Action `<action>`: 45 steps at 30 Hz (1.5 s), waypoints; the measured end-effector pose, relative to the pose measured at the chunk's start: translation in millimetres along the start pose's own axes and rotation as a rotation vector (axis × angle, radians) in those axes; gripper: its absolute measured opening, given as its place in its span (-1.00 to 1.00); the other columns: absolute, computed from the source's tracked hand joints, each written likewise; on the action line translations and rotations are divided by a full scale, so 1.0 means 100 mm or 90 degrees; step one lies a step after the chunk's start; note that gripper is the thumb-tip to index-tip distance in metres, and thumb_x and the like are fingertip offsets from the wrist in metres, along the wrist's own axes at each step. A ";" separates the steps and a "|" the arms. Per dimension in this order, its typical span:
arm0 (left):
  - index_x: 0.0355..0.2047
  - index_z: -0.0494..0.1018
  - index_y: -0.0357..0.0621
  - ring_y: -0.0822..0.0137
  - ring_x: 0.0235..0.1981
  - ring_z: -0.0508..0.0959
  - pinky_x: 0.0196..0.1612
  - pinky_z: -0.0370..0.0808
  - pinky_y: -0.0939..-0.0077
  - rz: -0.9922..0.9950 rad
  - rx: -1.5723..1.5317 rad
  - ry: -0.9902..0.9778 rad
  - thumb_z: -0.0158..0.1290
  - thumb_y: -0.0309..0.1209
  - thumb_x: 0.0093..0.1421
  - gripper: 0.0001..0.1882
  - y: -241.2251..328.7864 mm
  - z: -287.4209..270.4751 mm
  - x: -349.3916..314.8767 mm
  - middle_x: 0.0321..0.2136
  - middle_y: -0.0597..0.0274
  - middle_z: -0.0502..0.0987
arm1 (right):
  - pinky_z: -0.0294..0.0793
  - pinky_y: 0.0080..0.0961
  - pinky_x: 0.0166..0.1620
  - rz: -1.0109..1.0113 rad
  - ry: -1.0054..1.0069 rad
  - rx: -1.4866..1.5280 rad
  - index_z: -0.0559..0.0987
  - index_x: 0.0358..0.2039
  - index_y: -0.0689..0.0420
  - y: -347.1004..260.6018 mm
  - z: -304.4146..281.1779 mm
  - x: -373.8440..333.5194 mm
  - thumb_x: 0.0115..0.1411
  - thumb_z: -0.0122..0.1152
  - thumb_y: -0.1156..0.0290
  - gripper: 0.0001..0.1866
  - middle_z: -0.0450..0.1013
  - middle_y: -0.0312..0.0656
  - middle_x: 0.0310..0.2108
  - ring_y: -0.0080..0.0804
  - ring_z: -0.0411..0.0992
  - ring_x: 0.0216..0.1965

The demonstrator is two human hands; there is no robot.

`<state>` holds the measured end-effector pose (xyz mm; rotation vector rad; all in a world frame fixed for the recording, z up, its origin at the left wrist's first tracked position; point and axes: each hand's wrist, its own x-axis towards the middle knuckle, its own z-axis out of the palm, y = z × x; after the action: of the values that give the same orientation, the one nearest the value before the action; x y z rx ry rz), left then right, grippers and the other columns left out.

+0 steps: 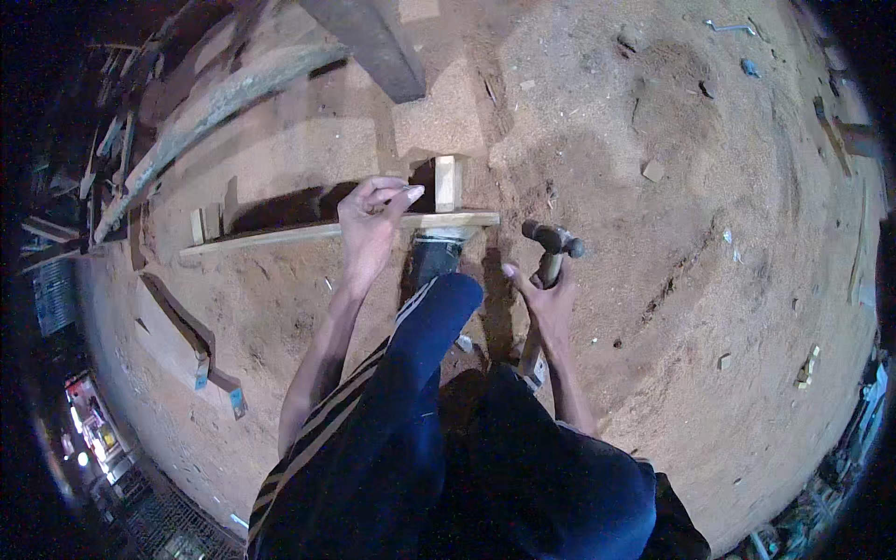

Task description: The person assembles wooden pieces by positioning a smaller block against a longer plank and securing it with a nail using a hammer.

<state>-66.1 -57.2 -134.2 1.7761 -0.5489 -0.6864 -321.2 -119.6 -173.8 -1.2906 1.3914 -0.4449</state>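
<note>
My right hand grips a hammer by its handle. The metal head points up and away from me, apart from the wood. My left hand has its thumb and fingertips pinched together over a long wooden strip; whatever the fingers hold, if anything, is too small to tell. The strip runs from the left to just past the middle. Against its far side near the right end stands a short pale wood block. A smaller wood piece sits at its left end.
Beyond the strip, a thick wooden beam juts in from the top, and a long pole lies at upper left. Boards lie left of my legs. Wood scraps dot the sandy ground. A dark object is under the strip's right end.
</note>
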 end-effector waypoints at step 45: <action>-0.28 0.70 -0.21 0.32 -0.34 0.66 -0.17 0.53 0.48 0.298 0.309 -0.113 0.28 -0.60 0.08 -0.83 -0.10 0.06 0.11 -0.34 0.13 0.71 | 0.14 -0.64 -0.55 -0.016 0.017 0.043 0.38 -0.38 0.06 0.32 -0.26 0.17 0.06 0.56 0.19 -0.55 0.19 -0.51 -0.62 -0.72 0.15 -0.59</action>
<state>-62.5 -65.8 -146.9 1.9291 -1.2912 -0.3990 -353.5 -133.6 -200.5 -1.2527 1.3720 -0.5245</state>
